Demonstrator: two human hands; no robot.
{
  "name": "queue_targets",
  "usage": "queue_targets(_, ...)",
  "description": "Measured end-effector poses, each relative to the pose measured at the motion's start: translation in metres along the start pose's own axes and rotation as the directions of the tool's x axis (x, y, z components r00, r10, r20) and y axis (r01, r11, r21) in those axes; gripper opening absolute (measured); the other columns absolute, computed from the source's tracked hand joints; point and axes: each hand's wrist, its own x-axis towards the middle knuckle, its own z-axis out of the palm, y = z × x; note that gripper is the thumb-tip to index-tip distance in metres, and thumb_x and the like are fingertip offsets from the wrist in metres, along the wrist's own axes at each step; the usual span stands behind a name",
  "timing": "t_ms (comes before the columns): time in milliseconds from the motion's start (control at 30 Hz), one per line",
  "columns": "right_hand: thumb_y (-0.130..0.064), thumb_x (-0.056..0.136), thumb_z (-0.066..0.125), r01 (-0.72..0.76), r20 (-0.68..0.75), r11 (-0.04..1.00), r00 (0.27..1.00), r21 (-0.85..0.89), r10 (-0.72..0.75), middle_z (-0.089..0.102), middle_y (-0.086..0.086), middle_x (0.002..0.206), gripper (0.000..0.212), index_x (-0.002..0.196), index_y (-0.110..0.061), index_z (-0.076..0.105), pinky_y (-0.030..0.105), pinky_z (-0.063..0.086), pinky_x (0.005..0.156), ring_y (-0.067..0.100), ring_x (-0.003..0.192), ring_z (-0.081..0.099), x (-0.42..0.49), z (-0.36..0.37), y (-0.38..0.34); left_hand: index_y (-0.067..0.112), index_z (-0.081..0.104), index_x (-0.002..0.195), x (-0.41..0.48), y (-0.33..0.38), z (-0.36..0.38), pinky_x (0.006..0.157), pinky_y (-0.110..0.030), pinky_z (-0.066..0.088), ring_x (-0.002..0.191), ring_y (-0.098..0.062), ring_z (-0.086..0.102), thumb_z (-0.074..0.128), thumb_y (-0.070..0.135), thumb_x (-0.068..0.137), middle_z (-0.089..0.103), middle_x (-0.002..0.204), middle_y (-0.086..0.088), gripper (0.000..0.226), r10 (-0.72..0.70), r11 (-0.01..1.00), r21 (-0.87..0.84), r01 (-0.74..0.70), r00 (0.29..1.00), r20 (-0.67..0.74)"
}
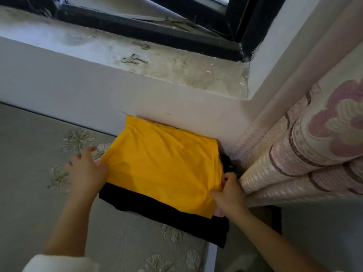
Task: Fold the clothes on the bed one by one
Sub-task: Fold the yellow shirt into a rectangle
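A folded yellow garment (163,165) lies on top of a stack at the bed's far right corner, against the wall. Under it a folded black garment (169,218) sticks out toward me, and a bit of pink cloth (219,212) shows at the stack's right edge. My left hand (86,169) rests at the yellow garment's left edge with its fingers spread. My right hand (228,195) pinches the yellow garment's near right corner.
The bed has a grey cover with a leaf pattern (49,193). A dusty window sill (157,61) with keys (133,59) runs behind the stack. A flowered curtain (314,154) hangs at the right, close to the stack.
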Motion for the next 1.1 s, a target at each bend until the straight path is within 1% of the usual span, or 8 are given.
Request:
queue_targets(67, -0.023, 0.083, 0.062, 0.285, -0.173, 0.925, 0.927, -0.252, -0.333, 0.044, 0.000, 0.124, 0.049, 0.126, -0.019, 0.040, 0.037, 0.041, 0.091, 0.019, 0.111, 0.044, 0.005, 0.005, -0.015, 0.001, 0.059, 0.118, -0.001, 0.027, 0.013, 0.097, -0.051, 0.033, 0.111, -0.046, 0.047, 0.050, 0.007, 0.081, 0.055, 0.120, -0.028, 0.038, 0.374, 0.926, 0.091, -0.366, 0.920, -0.116)
queue_targets(167, -0.031, 0.094, 0.044, 0.539, 0.006, 0.743, 0.811, -0.396, -0.585, 0.035, -0.002, 0.144, 0.045, 0.138, -0.022, 0.035, 0.040, 0.029, 0.109, 0.019, 0.132, 0.031, 0.026, 0.021, -0.050, 0.009, 0.064, 0.115, 0.001, 0.066, 0.046, 0.098, -0.049, 0.039, 0.117, -0.040, 0.051, 0.048, 0.021, 0.086, 0.058, 0.124, -0.016, 0.035, 0.711, 0.689, 0.108, -0.717, 0.697, 0.092)
queue_targets(267, -0.044, 0.099, 0.034, 0.541, 0.221, 0.705, 0.838, -0.459, -0.499, 0.010, -0.005, 0.160, 0.056, 0.150, -0.028, 0.017, 0.038, 0.008, 0.118, 0.017, 0.146, 0.005, 0.058, 0.041, -0.070, 0.028, 0.042, 0.141, 0.017, 0.070, 0.075, 0.113, -0.055, 0.016, 0.142, -0.032, 0.022, 0.026, 0.050, 0.095, 0.037, 0.150, 0.000, 0.053, 0.589, 0.707, 0.254, -0.660, 0.748, 0.304)
queue_targets(367, -0.068, 0.091, 0.026, 0.424, 0.259, 0.777, 0.905, -0.465, -0.338, -0.009, -0.009, 0.161, 0.070, 0.150, -0.041, 0.002, 0.044, -0.003, 0.118, 0.022, 0.147, -0.012, 0.081, 0.049, -0.062, 0.043, 0.015, 0.148, 0.035, 0.046, 0.091, 0.110, -0.065, 0.002, 0.145, -0.040, -0.005, 0.014, 0.077, 0.082, 0.009, 0.160, 0.009, 0.075, 0.427, 0.814, 0.260, -0.520, 0.838, 0.339)
queue_targets(500, -0.089, 0.072, 0.001, 0.389, 0.178, 0.764, 0.920, -0.515, -0.349, -0.029, -0.012, 0.154, 0.078, 0.138, -0.057, -0.024, 0.046, -0.016, 0.113, 0.022, 0.142, -0.028, 0.078, 0.060, -0.031, 0.052, -0.002, 0.146, 0.029, 0.026, 0.099, 0.109, -0.067, -0.005, 0.144, -0.038, -0.016, 0.008, 0.086, 0.075, -0.006, 0.161, 0.011, 0.079, 0.407, 0.857, 0.187, -0.480, 0.853, 0.326)
queue_targets(667, -0.088, 0.074, 0.001, 0.360, 0.143, 0.753, 0.930, -0.551, -0.340, -0.032, -0.008, 0.154, 0.080, 0.138, -0.052, -0.029, 0.041, -0.023, 0.109, 0.018, 0.141, -0.032, 0.069, 0.069, -0.006, 0.059, -0.020, 0.138, 0.017, 0.013, 0.106, 0.111, -0.065, -0.004, 0.144, -0.034, -0.019, 0.014, 0.088, 0.070, -0.012, 0.160, 0.011, 0.081, 0.360, 0.904, 0.103, -0.416, 0.867, 0.344)
queue_targets(900, -0.084, 0.076, 0.002, 0.321, 0.265, 0.731, 0.944, -0.601, -0.197, -0.025, 0.003, 0.157, 0.082, 0.141, -0.044, -0.029, 0.050, -0.011, 0.116, 0.024, 0.144, -0.023, 0.069, 0.048, -0.009, 0.055, -0.010, 0.143, 0.036, 0.044, 0.096, 0.108, -0.069, -0.006, 0.144, -0.036, -0.017, 0.035, 0.084, 0.076, -0.009, 0.160, 0.005, 0.086, 0.193, 0.927, 0.179, -0.330, 0.828, 0.527)
queue_targets(1100, -0.063, 0.092, 0.034, 0.324, 0.291, 0.837, 0.934, -0.441, -0.208, 0.003, 0.004, 0.161, 0.082, 0.153, -0.020, 0.000, 0.053, 0.013, 0.116, 0.026, 0.147, 0.005, 0.046, 0.010, -0.044, 0.038, -0.001, 0.151, -0.027, 0.068, 0.085, 0.112, -0.059, -0.010, 0.146, -0.026, -0.017, 0.026, 0.058, 0.096, -0.009, 0.161, -0.001, 0.065, 0.315, 0.910, 0.203, -0.361, 0.921, 0.227)
